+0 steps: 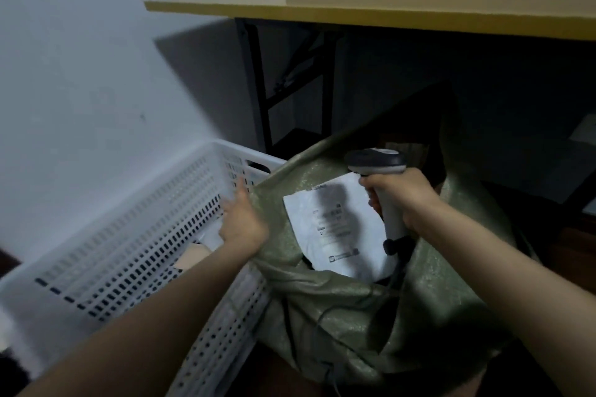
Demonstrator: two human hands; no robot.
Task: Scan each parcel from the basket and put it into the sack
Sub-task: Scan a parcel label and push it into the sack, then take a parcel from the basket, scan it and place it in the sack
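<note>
– Two hands in frame. Entry for the left hand [240,219]?
– It extends over the near wall of the white basket [129,235], just past the rim of the sack. Fingers [237,196] are straight and spread, holding nothing. The hand is blurred, so I cannot tell whether it touches anything in the basket.
– Right hand?
– Right hand [400,193] is clenched around the pale handle of the scanner [375,161]. The scanner's head is dark on top, points left, and is held above the sack's mouth.
– Parcel position?
– One white parcel [335,229] lies inside the open mouth of the green sack [338,316], label side up. The print is too blurred to read. The scanner's shadow falls across it. Neither hand holds it.
– Basket contents?
– A tan parcel [193,256] lies low in the basket, just beside the left forearm. Something white lies next to it, partly hidden by the hand; I cannot tell what it is.
– Layout?
– Basket on the left, sack on the right, pressed side against side. A yellow-topped counter [387,10] on black folding legs stands behind the sack. A pale wall is behind the basket.
</note>
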